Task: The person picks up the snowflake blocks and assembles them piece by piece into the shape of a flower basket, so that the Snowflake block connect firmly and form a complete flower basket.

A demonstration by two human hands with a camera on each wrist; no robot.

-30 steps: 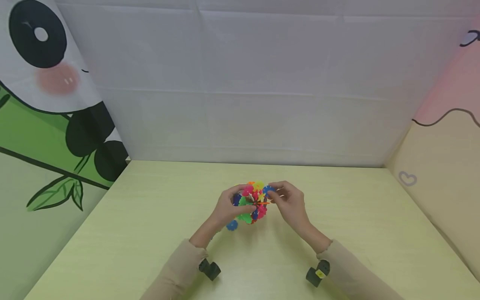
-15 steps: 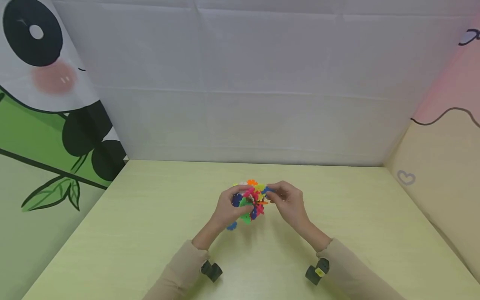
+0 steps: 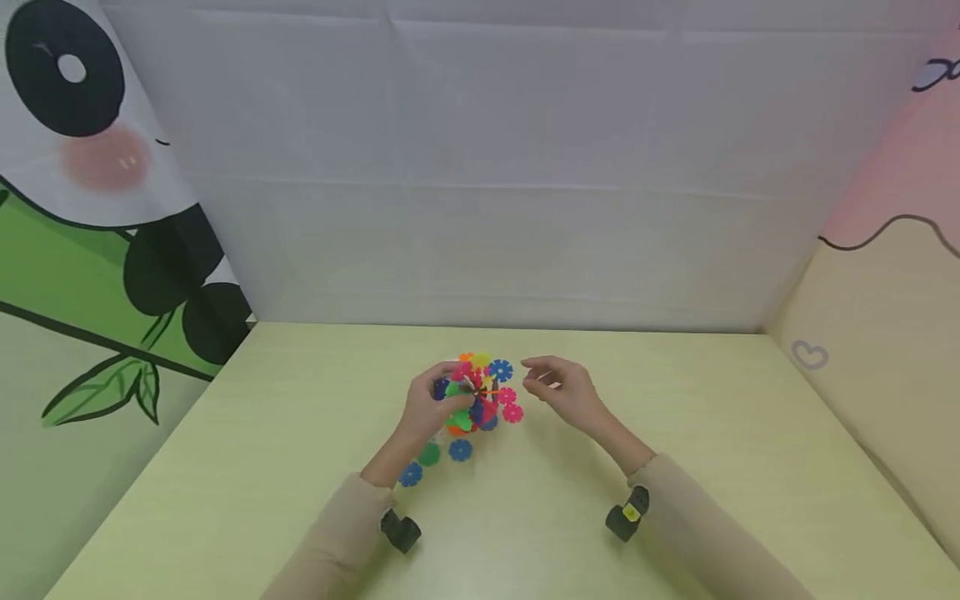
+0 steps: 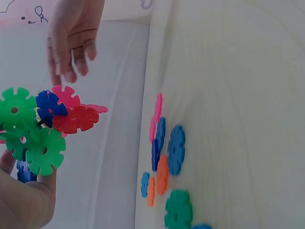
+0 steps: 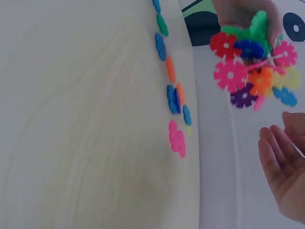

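My left hand [image 3: 427,408] grips a ball-like cluster of slotted plastic snowflake discs [image 3: 454,390] joined together in green, pink, red, yellow, orange and blue. Its thumb lies across the near side; the other fingers are mostly hidden behind. A blue disc [image 3: 501,370] sticks out at the cluster's upper right, on the side facing my right hand [image 3: 566,392]. That hand is apart from the cluster, its fingers loosely bent and holding nothing. In the right wrist view the cluster [image 5: 260,81] hangs above the table, with a purple disc [image 5: 243,96] at its lower edge.
Loose discs lie on the table beneath the cluster: a green one [image 3: 429,454], blue ones [image 3: 461,450] and pink ones [image 3: 513,413]. The left wrist view shows orange discs [image 4: 162,175] among them. A white sheet [image 3: 525,250] rises behind the table.
The right hand has let go of the blue disc, which stays on the cluster. My left hand has moved left with the cluster, uncovering more loose discs on the table.
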